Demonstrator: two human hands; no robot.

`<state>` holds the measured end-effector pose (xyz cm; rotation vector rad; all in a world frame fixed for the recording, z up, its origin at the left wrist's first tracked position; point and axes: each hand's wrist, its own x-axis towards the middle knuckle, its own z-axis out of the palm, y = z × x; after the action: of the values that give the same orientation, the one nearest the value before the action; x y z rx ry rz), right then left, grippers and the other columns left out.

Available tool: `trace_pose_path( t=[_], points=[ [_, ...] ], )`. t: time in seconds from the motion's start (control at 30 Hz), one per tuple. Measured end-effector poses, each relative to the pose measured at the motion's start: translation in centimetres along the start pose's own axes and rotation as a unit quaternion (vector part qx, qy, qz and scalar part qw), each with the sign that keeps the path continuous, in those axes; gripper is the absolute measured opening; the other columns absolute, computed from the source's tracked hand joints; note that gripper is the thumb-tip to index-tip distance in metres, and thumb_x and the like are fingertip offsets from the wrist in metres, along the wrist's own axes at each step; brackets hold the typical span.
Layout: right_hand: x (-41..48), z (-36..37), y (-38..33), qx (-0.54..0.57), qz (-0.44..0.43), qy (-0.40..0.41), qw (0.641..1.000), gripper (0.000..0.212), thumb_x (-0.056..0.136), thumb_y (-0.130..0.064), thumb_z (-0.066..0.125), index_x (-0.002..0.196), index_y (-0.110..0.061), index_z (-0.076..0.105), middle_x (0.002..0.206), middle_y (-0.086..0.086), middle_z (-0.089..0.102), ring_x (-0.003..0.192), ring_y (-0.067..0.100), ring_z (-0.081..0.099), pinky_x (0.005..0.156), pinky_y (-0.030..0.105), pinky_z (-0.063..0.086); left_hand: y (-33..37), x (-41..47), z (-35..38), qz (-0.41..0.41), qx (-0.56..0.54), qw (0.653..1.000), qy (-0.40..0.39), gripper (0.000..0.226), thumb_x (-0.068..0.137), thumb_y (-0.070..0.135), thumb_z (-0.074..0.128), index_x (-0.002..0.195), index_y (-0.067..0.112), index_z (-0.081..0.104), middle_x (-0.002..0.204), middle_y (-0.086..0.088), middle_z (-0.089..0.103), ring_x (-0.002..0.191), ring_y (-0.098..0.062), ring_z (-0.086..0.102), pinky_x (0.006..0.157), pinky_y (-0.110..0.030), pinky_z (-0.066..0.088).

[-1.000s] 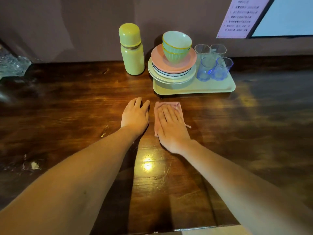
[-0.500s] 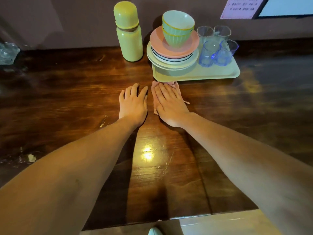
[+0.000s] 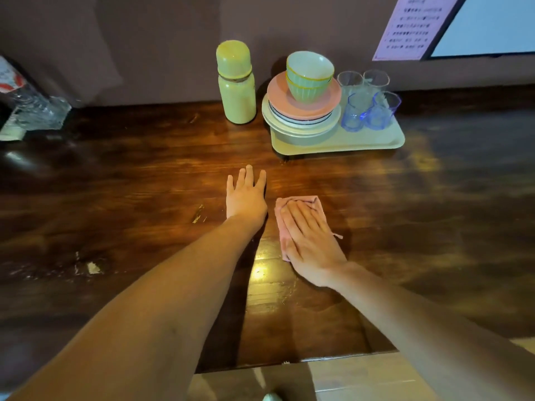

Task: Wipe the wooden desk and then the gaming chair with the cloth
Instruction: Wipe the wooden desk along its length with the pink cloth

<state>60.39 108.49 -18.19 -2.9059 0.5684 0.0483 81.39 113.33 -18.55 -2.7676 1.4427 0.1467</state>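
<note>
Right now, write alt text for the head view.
A person's right hand presses a pink cloth flat on a dark wooden desk, the left hand resting open beside it. Behind stand a green flask and a tray of plates, bowls and glasses.

I had one camera, worn on the person's head. It looked forward and down at the wooden desk point(image 3: 115, 183) from above and close by. The desk's near edge ran along the bottom of the view, and the wall point(image 3: 159, 39) behind it filled the top. The left hand point(image 3: 246, 198) and right hand point(image 3: 309, 241) sat near the middle, with both arms coming in from the bottom corners.
</note>
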Motion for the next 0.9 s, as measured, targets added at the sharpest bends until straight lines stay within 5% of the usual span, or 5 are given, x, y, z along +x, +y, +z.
trace_pose_path(
  t=[0.3, 0.4, 0.6, 0.8, 0.9],
  points=[
    [7.7, -0.4, 1.2, -0.033, 0.056, -0.024, 0.998, 0.069, 0.106, -0.043, 0.003, 0.168, -0.014, -0.004, 0.177, 0.01, -0.005, 0.163, 0.025, -0.007, 0.132, 0.045, -0.004, 0.3, 0.1, 0.0, 0.004, 0.034, 0.999, 0.006, 0.074, 0.106, 0.02, 0.049, 0.169, 0.024, 0.009, 0.176, -0.014, 0.006, 0.163, -0.032, 0.004, 0.129, -0.055, 0.004],
    [4.0, 0.3, -0.4, -0.038, 0.05, 0.006, 0.998, 0.069, 0.107, -0.041, 0.019, 0.167, -0.01, 0.004, 0.175, 0.015, 0.006, 0.163, 0.03, 0.004, 0.131, 0.045, -0.001, -0.1, -0.5, -0.7, 0.022, 0.058, 0.998, 0.015, 0.07, 0.106, 0.021, 0.047, 0.168, 0.023, 0.015, 0.174, -0.014, 0.015, 0.162, -0.031, 0.007, 0.13, -0.054, 0.005],
    [-6.5, 1.2, -3.8, 0.006, 0.017, 0.029, 0.999, 0.062, 0.112, -0.039, 0.022, 0.167, -0.011, 0.019, 0.173, 0.011, 0.022, 0.161, 0.028, 0.014, 0.131, 0.048, 0.013, 0.8, -6.4, -1.3, 0.056, 0.058, 0.996, 0.048, 0.05, 0.106, 0.035, 0.051, 0.154, 0.022, 0.049, 0.161, -0.007, 0.045, 0.157, -0.03, 0.024, 0.129, -0.051, 0.014],
    [-2.7, 0.7, -2.9, -0.016, 0.028, -0.017, 0.999, 0.074, 0.106, -0.046, 0.024, 0.168, -0.011, 0.001, 0.175, 0.014, 0.006, 0.162, 0.033, 0.003, 0.132, 0.051, 0.006, 0.6, -11.0, -1.2, 0.092, 0.076, 0.992, 0.043, 0.045, 0.1, 0.04, 0.051, 0.14, 0.023, 0.063, 0.15, -0.002, 0.058, 0.156, -0.027, 0.027, 0.128, -0.052, 0.013],
    [1.4, 0.6, -2.0, -0.016, 0.064, -0.037, 0.997, 0.076, 0.106, -0.045, 0.024, 0.166, -0.014, -0.011, 0.176, 0.013, -0.006, 0.162, 0.033, -0.005, 0.13, 0.048, -0.007, 0.9, -11.7, -1.1, 0.093, 0.082, 0.991, 0.055, 0.049, 0.105, 0.045, 0.032, 0.128, 0.025, 0.071, 0.143, 0.0, 0.065, 0.156, -0.025, 0.029, 0.129, -0.052, 0.007]
  ],
)
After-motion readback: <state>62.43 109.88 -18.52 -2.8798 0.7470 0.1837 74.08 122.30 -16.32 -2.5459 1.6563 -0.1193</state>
